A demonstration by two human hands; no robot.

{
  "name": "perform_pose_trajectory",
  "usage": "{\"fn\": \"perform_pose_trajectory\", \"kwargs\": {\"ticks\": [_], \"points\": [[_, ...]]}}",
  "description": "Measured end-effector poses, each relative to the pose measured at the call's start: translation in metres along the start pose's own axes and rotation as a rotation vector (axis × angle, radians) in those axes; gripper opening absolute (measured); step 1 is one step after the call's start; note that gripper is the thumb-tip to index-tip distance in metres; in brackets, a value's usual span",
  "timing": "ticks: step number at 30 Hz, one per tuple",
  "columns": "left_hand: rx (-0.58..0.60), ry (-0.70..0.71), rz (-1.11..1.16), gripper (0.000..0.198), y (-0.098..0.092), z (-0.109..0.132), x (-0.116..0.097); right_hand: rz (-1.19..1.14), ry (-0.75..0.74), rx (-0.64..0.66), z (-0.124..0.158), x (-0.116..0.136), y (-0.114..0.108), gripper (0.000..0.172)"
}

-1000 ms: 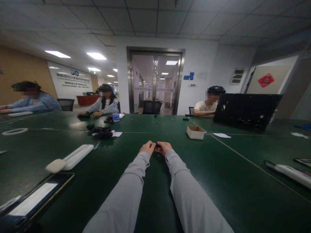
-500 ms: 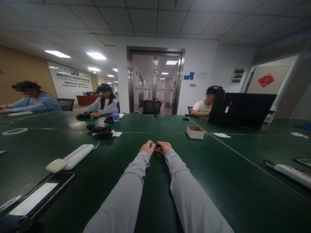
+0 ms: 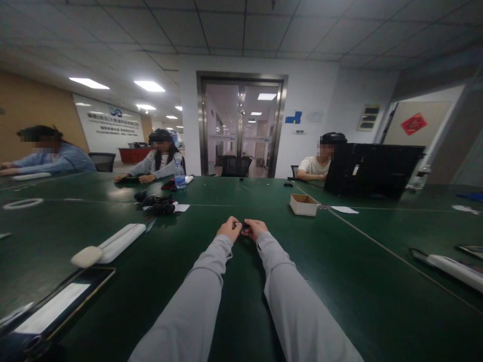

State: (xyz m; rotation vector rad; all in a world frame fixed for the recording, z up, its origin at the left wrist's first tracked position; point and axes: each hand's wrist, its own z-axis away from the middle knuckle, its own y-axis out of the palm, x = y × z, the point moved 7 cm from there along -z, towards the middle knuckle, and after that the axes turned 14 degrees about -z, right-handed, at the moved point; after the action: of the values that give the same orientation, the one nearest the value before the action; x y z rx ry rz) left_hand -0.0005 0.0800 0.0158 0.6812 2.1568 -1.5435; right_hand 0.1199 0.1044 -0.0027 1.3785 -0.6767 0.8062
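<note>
My left hand [image 3: 228,230] and my right hand [image 3: 256,230] meet over the middle of the green table [image 3: 241,311], fingers closed. Between the fingertips sits a small black object [image 3: 245,226], mostly hidden; its kind cannot be made out. My right fingers pinch it. A tiny shiny bit shows at my left fingertips, too small to name, and whether it belongs to the black object is unclear. Both forearms wear light grey sleeves.
Ahead to the right stands a small open box [image 3: 304,205]. Black cables or devices [image 3: 156,203] lie ahead left, near a water bottle [image 3: 180,177]. A phone-like device [image 3: 56,306] and a long white case [image 3: 123,244] lie left. A black monitor [image 3: 372,171] stands right; several people sit around.
My hands stay almost in place, with only slight finger movement around the small black object. Across the table, a person's hands have shifted slightly left.
</note>
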Motion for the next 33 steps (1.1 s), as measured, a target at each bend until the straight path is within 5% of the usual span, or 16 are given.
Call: {"fn": "perform_pose_trajectory", "kwargs": {"ticks": [16,24,33], "points": [[0.028,-0.006,-0.045,0.033,0.0016,-0.0014,-0.0019,-0.019,-0.012,0.020,-0.0028,-0.0015,-0.0014,0.009],[0.017,0.009,0.000,0.017,0.0021,-0.0007,-0.0011,-0.006,-0.006,-0.001,-0.0037,-0.0014,-0.0026,0.009],[0.027,0.005,0.010,0.022,0.0002,0.0001,-0.0025,-0.007,-0.008,0.008,-0.0004,0.0001,-0.0003,0.008]]}}
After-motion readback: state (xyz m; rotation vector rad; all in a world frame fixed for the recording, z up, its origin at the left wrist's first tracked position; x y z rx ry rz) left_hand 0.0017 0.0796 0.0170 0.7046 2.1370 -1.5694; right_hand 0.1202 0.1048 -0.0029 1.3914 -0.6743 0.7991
